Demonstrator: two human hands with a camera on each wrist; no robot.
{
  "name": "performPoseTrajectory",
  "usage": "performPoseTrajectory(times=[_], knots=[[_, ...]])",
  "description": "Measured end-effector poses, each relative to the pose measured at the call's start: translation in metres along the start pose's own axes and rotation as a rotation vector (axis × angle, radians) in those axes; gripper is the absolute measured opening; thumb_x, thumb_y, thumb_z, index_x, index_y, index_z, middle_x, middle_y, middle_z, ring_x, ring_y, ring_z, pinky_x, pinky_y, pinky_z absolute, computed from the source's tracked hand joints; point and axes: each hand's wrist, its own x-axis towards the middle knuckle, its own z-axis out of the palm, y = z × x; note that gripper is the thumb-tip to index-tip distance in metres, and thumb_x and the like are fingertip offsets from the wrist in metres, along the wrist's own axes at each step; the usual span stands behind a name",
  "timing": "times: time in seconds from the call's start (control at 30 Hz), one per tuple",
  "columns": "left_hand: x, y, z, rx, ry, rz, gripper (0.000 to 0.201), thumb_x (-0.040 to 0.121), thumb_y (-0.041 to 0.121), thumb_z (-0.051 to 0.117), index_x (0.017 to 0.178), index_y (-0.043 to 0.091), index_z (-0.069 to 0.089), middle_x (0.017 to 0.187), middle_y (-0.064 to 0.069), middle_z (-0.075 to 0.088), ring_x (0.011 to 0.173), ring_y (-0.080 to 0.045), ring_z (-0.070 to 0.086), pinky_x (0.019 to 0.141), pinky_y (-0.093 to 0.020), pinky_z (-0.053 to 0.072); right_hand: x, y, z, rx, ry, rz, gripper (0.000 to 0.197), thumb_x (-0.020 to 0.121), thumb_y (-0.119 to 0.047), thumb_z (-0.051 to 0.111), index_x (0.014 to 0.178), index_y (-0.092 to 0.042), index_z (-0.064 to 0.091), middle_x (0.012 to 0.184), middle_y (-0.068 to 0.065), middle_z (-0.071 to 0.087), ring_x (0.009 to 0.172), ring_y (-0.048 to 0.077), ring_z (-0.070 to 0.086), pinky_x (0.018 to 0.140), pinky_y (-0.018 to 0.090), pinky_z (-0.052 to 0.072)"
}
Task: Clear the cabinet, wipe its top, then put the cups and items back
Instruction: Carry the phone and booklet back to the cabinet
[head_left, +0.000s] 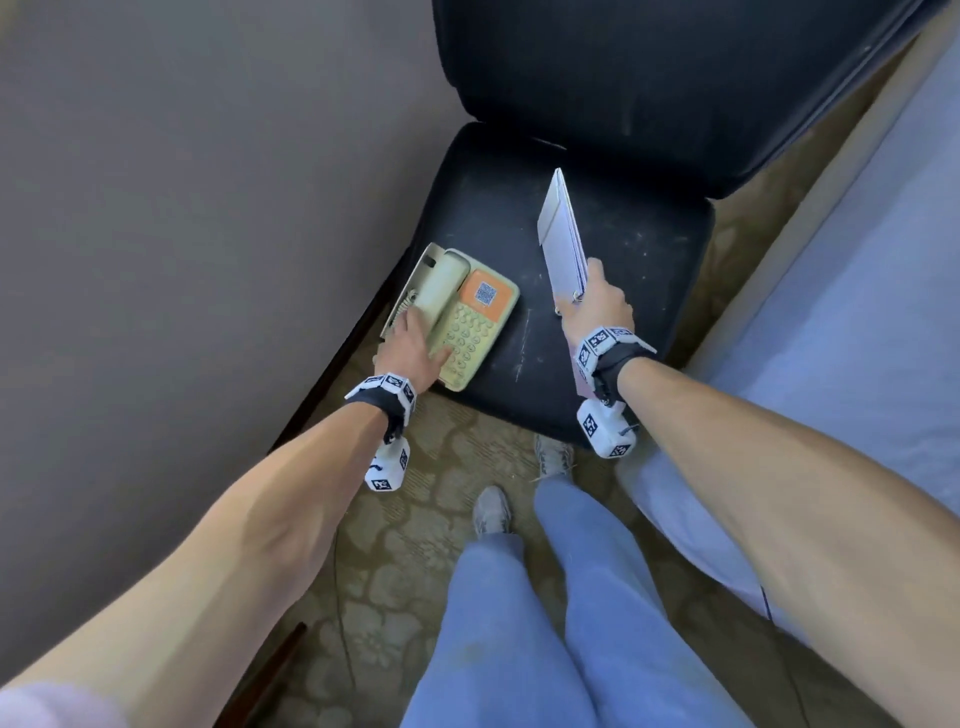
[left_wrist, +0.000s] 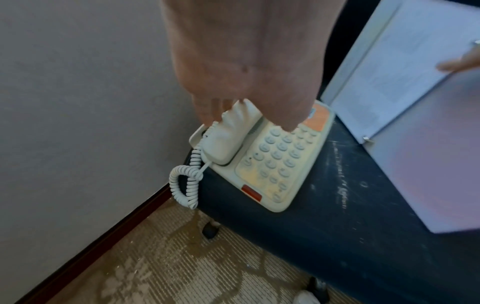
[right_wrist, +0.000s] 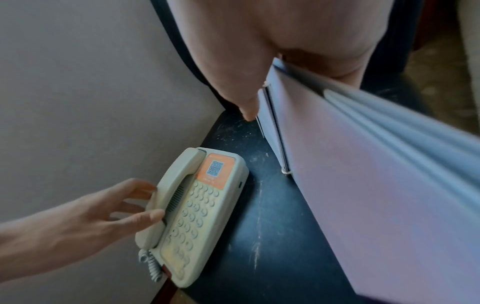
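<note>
Two hands, left hand (head_left: 410, 345) on telephone (head_left: 457, 317), right hand (head_left: 597, 301) gripping binder (head_left: 563, 234)

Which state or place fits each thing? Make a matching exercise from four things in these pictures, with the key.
Things:
1. cream push-button telephone
2. white ring-bound booklet
3. coiled cream handset cord
4. black padded chair seat

States:
A. hangs over the seat's edge
B. held up in the right hand
C. scuffed with pale marks
D. lies flat, left hand touching its handset

Pairs: 1-D, 2-B, 3-A, 4-C
</note>
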Motion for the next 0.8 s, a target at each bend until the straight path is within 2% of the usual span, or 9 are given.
performPoseTrajectory(times=[0.07, 0.17, 0.3, 0.4, 0.5, 0.57, 0.63, 0.7, 0.8], knots=[[0.013, -0.002, 0.000, -0.036, 0.040, -0.025, 0.088, 0.092, 0.051, 0.068, 0.152, 0.003, 0.025, 0.153, -0.020, 0.037, 0.135, -0.041, 0.045, 0.103, -0.056, 0.047, 0.014, -0.007, 0.001, -0.047, -0.011, -0.030, 0.031, 0.099, -0.029, 0.058, 0.124, -0.017, 0.045, 0.107, 0.015, 0.064, 0.094, 0.044, 0.062, 0.071, 0.039, 0.047], [0.029, -0.004, -0.002, -0.103, 0.054, -0.128, 0.101, 0.091, 0.060, 0.065, 0.159, 0.003, 0.016, 0.163, -0.021, 0.025, 0.148, -0.039, 0.031, 0.115, -0.054, 0.038, 0.017, -0.008, 0.011, -0.125, 0.012, -0.050, 0.023, 0.100, -0.020, 0.053, 0.122, -0.017, 0.046, 0.103, 0.017, 0.066, 0.094, 0.045, 0.062, 0.069, 0.039, 0.044], [0.053, -0.017, 0.004, -0.309, -0.029, -0.275, 0.108, 0.084, 0.068, 0.067, 0.159, 0.006, 0.020, 0.159, -0.018, 0.036, 0.144, -0.038, 0.038, 0.115, -0.052, 0.039, 0.016, -0.012, 0.025, -0.172, 0.024, -0.086, 0.025, 0.099, -0.015, 0.055, 0.123, -0.016, 0.047, 0.101, 0.016, 0.068, 0.093, 0.044, 0.065, 0.069, 0.040, 0.045], [0.064, -0.033, 0.008, -0.485, -0.048, -0.345, 0.133, 0.055, 0.086, 0.074, 0.157, 0.014, 0.027, 0.151, -0.009, 0.049, 0.137, -0.030, 0.050, 0.110, -0.051, 0.046, 0.020, -0.012, 0.025, -0.177, 0.017, -0.092, 0.026, 0.099, -0.015, 0.056, 0.124, -0.015, 0.047, 0.103, 0.016, 0.068, 0.094, 0.044, 0.065, 0.070, 0.040, 0.045], [0.078, -0.046, 0.007, -0.470, -0.126, -0.372, 0.147, 0.033, 0.096, 0.073, 0.153, 0.020, 0.036, 0.147, -0.005, 0.054, 0.131, -0.028, 0.056, 0.105, -0.051, 0.051, 0.024, -0.005, 0.017, -0.154, 0.006, -0.098, 0.024, 0.099, -0.014, 0.055, 0.122, -0.015, 0.047, 0.103, 0.016, 0.068, 0.094, 0.044, 0.064, 0.075, 0.043, 0.048], [0.080, -0.042, -0.001, -0.429, -0.201, -0.368, 0.143, 0.025, 0.096, 0.075, 0.145, 0.021, 0.049, 0.139, -0.004, 0.059, 0.125, -0.028, 0.060, 0.102, -0.049, 0.054, 0.028, 0.001, 0.012, -0.122, 0.001, -0.105, 0.023, 0.099, -0.016, 0.054, 0.121, -0.015, 0.048, 0.104, 0.017, 0.068, 0.093, 0.045, 0.063, 0.079, 0.045, 0.050], [0.077, -0.036, -0.004, -0.459, -0.242, -0.368, 0.125, 0.034, 0.086, 0.084, 0.136, 0.019, 0.058, 0.132, -0.004, 0.064, 0.118, -0.026, 0.063, 0.100, -0.045, 0.055, 0.032, 0.008, 0.008, -0.091, -0.003, -0.103, 0.023, 0.100, -0.019, 0.053, 0.123, -0.017, 0.048, 0.107, 0.017, 0.068, 0.094, 0.044, 0.064, 0.081, 0.048, 0.055], [0.071, -0.031, -0.002, -0.521, -0.253, -0.402, 0.120, 0.039, 0.079, 0.089, 0.136, 0.016, 0.057, 0.133, -0.005, 0.065, 0.116, -0.024, 0.063, 0.099, -0.042, 0.055, 0.035, 0.014, 0.004, -0.063, -0.005, -0.091, 0.024, 0.101, -0.022, 0.052, 0.125, -0.018, 0.049, 0.110, 0.016, 0.067, 0.096, 0.044, 0.063, 0.082, 0.048, 0.055], [0.072, -0.032, 0.005, -0.393, -0.251, -0.468, 0.153, 0.023, 0.097, 0.074, 0.153, 0.024, 0.040, 0.151, -0.010, 0.047, 0.138, -0.033, 0.048, 0.110, -0.054, 0.046, 0.039, 0.023, 0.001, -0.033, -0.004, -0.092, 0.023, 0.102, -0.024, 0.051, 0.124, -0.018, 0.050, 0.114, 0.015, 0.067, 0.097, 0.042, 0.063, 0.083, 0.046, 0.053]])
